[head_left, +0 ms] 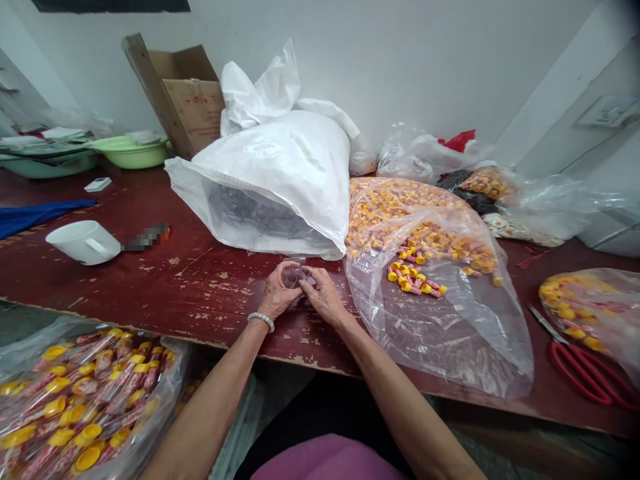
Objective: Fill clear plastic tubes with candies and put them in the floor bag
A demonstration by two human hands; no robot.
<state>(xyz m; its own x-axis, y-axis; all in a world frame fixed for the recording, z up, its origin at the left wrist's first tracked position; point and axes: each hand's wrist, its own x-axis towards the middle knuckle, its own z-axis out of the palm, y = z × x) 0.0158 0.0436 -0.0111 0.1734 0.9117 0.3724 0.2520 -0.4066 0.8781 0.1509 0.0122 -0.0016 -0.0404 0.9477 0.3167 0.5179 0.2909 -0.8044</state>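
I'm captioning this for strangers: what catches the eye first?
Probably the bulging white sack in the centre, its mouth open. Just before it, the left hand and right hand hold clear plastic pieces. Bright yellow-capped tubes crowd a clear bag at lower left.

A long dark red table point(165, 293), its paint chipped along the near edge, stands before a pale wall point(400, 60). High beyond the far edge's left stretch is a dark panel point(110, 5); past its right stretch, a blurred white plate point(607, 112), perhaps a socket, is set in the wall. Light falls soft.
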